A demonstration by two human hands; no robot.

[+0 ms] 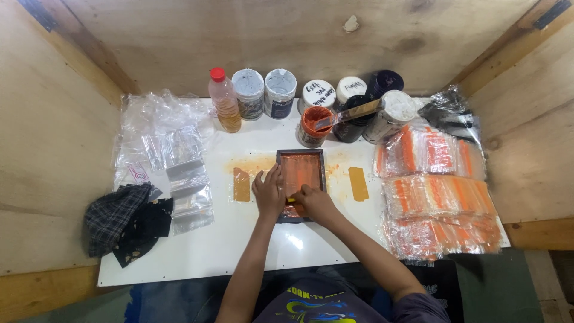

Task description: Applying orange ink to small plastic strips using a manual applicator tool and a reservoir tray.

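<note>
Clamped in the right hand [315,202], a small yellow scraper [291,200] presses onto the orange-coated mesh of a dark screen frame [301,154]; that grip is tight around it, fingers curled. Over on the other side, the left hand [268,194] lies flat with fingers together, pinning the frame's left rail and holding nothing. Frame sits mid-tabletop [251,251], amid orange smears. Along the far edge, a row of paint jars [280,91], a red-capped bottle [225,100] and an open orange pot [315,124] with a brush [353,112] across it. Printed orange packets [436,191] are stacked at the right edge, clear bags [179,161] at the left, a checked cloth [122,218] near the left corner.
</note>
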